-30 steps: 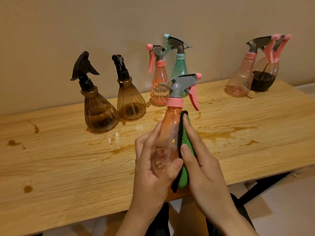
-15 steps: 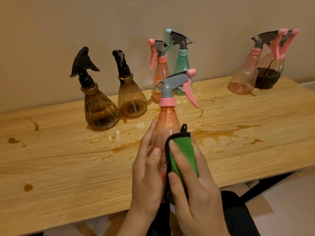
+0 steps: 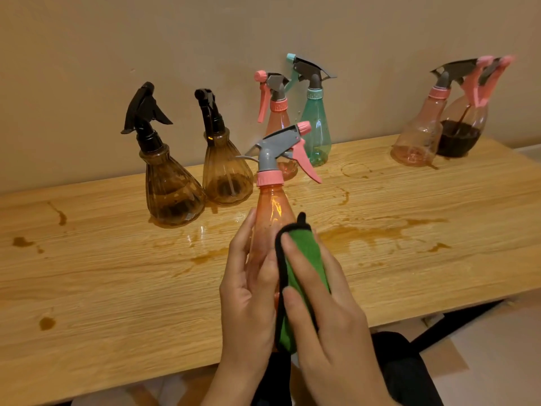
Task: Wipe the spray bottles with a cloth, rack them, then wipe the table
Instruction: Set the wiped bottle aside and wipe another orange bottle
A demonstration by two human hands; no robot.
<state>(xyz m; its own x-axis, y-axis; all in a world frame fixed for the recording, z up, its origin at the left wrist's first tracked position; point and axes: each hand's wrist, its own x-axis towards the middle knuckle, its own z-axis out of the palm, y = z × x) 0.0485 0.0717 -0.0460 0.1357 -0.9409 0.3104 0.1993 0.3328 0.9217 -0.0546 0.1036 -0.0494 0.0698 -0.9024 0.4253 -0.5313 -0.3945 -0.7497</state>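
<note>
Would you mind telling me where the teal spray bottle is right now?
The teal spray bottle stands at the far edge of the table near the wall, centre of the head view, just right of a pink bottle.

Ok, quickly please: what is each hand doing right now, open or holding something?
Left hand: grips the orange spray bottle by its body.
Right hand: holds the green cloth against that bottle.

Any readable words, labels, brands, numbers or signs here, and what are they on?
None legible.
Collar of pink spray bottle by the wall: faint raised marks, too blurred to read.
Collar of teal spray bottle: same, unreadable.
On held orange spray bottle and green cloth: no print visible.
</note>
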